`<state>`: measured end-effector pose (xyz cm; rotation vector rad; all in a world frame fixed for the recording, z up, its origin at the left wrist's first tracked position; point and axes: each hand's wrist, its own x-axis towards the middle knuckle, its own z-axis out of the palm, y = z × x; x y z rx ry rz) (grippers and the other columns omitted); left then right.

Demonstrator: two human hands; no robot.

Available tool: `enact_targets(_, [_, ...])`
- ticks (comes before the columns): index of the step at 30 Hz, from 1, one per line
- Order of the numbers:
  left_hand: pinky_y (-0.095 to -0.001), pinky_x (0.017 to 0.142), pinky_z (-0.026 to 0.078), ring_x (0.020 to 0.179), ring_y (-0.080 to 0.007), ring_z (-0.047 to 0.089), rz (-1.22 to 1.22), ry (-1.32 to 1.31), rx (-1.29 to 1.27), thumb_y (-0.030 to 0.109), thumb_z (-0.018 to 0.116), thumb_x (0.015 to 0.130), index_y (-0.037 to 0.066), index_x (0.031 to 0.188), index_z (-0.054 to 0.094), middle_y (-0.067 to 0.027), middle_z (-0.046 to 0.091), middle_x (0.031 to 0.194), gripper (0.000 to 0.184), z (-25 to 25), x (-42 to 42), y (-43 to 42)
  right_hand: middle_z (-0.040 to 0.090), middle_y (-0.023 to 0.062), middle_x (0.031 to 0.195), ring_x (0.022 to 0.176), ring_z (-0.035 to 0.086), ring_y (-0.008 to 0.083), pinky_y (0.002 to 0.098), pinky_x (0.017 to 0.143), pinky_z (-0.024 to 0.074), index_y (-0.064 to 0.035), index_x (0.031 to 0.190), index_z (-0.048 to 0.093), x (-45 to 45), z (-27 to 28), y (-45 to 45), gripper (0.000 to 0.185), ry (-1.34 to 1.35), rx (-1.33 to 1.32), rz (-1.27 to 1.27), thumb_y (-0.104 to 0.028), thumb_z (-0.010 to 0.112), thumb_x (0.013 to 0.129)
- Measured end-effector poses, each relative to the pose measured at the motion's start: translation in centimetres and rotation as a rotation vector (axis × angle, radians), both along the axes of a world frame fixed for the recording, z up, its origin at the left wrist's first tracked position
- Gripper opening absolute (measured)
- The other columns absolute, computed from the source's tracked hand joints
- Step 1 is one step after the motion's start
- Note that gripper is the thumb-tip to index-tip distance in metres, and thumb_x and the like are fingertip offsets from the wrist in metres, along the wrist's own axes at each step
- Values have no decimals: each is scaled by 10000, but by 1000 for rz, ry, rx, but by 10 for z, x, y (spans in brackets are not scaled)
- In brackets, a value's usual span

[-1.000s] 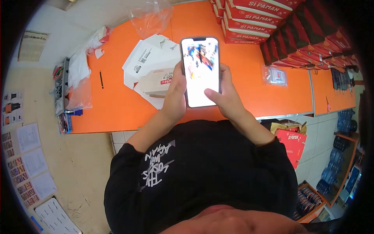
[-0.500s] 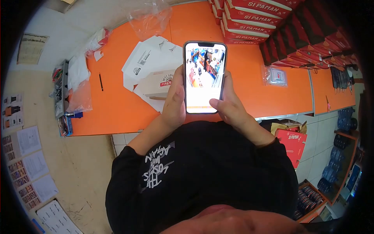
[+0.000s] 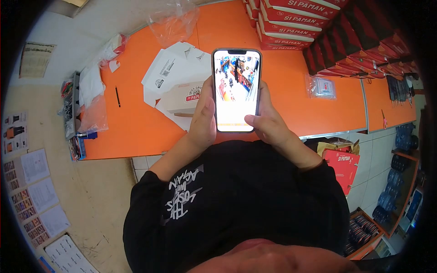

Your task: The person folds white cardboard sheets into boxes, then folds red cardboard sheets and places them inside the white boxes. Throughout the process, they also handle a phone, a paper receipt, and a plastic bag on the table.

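A phone [image 3: 236, 91] with a lit screen is held upright between both hands over the orange table [image 3: 132, 123]. My left hand [image 3: 205, 116] is closed round its left edge, the thumb lying along the side. On the right edge, my right hand [image 3: 266, 118] grips it, and its thumb touches the lower right of the screen. An image of a room fills the upper part of the screen. Behind my left hand lie white flattened cardboard [image 3: 166, 73] and a folded box piece [image 3: 182, 98] with a red logo.
Stacked red boxes [image 3: 296, 32] stand at the back right. A clear plastic bag [image 3: 173, 22] lies at the back, a small clear packet [image 3: 322, 87] on the right. A black pen [image 3: 118, 96] rests at the left. Scissors [image 3: 384, 119] lie far right, near blue water bottles [image 3: 391, 186].
The phone has moved slightly down in view with both hands. Its blurred, bright picture has become a clearer image of a room, with an orange strip near the bottom.
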<state>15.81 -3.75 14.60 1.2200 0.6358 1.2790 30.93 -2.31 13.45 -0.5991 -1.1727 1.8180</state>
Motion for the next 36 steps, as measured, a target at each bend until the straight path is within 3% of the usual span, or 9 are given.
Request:
enact_targets(6, [-373,997,271,1203,-259,358,50,54,-250,529,319,880,-46,1296,210,-177,351,1282,718,-20,-3,6,248,156,1348,1267,239,256,373,1035,217,6,1351,114,7,-25,4,835,151,-124,-14,-228,585,703])
enact_targets(9, [-466,983,247,1191,-382,320,167,1187,399,463,464,825,33,1284,347,-199,321,1327,640,-41,-41,21,301,139,1362,1228,339,268,366,1013,316,-24,1369,174,24,-55,15,660,293,-364,-53,-206,482,814])
enact_targets(13, [-505,993,239,1236,-419,272,104,1692,247,494,637,665,208,1337,321,-174,263,1386,797,-48,-124,35,522,98,1134,996,547,203,341,831,473,-43,1293,332,67,-105,31,461,20,-398,-311,-225,413,877])
enact_targets(15, [-520,994,241,1238,-444,262,-115,1767,156,498,654,642,233,1347,306,-186,238,1395,830,-80,-151,33,554,73,1009,877,586,187,339,723,505,-74,1170,429,102,-167,38,355,-95,-404,-471,-238,466,858])
enact_targets(19, [-548,983,232,1229,-458,259,173,1731,219,507,623,679,197,1360,279,-223,224,1386,823,-122,-115,-8,573,61,862,732,589,181,319,617,497,-48,1083,469,133,-220,48,309,-178,-353,-583,-229,507,835])
enact_targets(20, [-548,983,232,1229,-458,259,184,1727,231,507,623,679,197,1360,279,-223,224,1386,823,-120,-101,-13,590,102,860,752,593,208,332,658,485,-14,1039,501,136,-226,49,303,-450,-288,-675,-209,512,808])
enact_targets(24, [-543,992,219,1257,-428,226,258,1623,195,487,604,704,176,1358,281,-208,215,1395,793,-127,-82,-22,615,189,840,771,605,295,381,716,467,26,962,552,138,-205,45,354,-1115,51,-809,-244,566,733])
enact_targets(31, [-550,984,235,1272,-413,221,-27,1583,530,436,573,759,245,1358,274,-175,230,1403,697,-139,-104,-11,487,230,1051,1032,482,343,435,814,441,5,1113,493,115,-154,35,561,-1748,9,-626,-344,607,689])
enact_targets(36, [-524,975,272,1244,-421,272,-47,1665,516,344,501,829,229,1344,310,-132,315,1376,561,-132,-96,-15,411,217,1245,1168,377,363,480,975,284,-34,1260,383,46,-121,22,659,-1156,1014,-235,-300,633,712])
